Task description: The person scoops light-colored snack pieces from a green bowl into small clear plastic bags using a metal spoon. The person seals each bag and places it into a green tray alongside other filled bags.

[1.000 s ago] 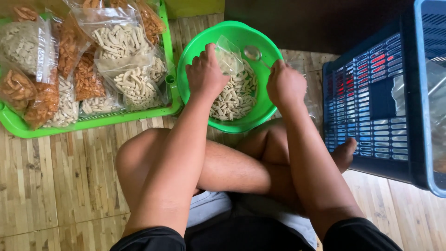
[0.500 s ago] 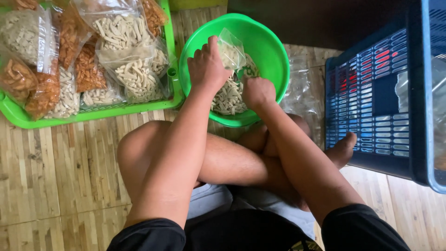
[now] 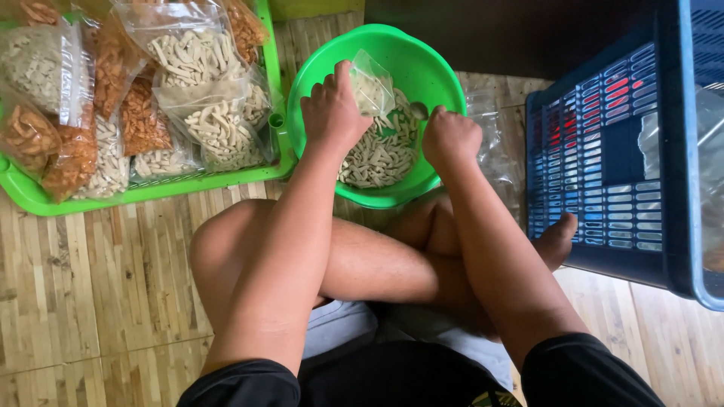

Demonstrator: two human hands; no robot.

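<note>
Knees and crossed legs fill the near part of the view, hiding much of the bamboo-slat floor (image 3: 90, 301). Beyond them sits the green basin (image 3: 437, 71), its near rim covered by both forearms. The left hand (image 3: 332, 113) pinches a small clear bag (image 3: 371, 89) upright over the pale snack sticks (image 3: 377, 154) in the basin; the bag's contents are hard to make out. The right hand (image 3: 450, 137) is curled into a fist at the basin's right side, and what it grips, if anything, cannot be told. Loose clear plastic (image 3: 494, 143) lies just behind it. A blue crate (image 3: 603, 151) is cut off at the right edge; a green tray (image 3: 151, 192) of filled snack bags (image 3: 204, 83) is cropped at left. Half a second ago the right hand lay lower in the basin; it has since shifted right.
</note>
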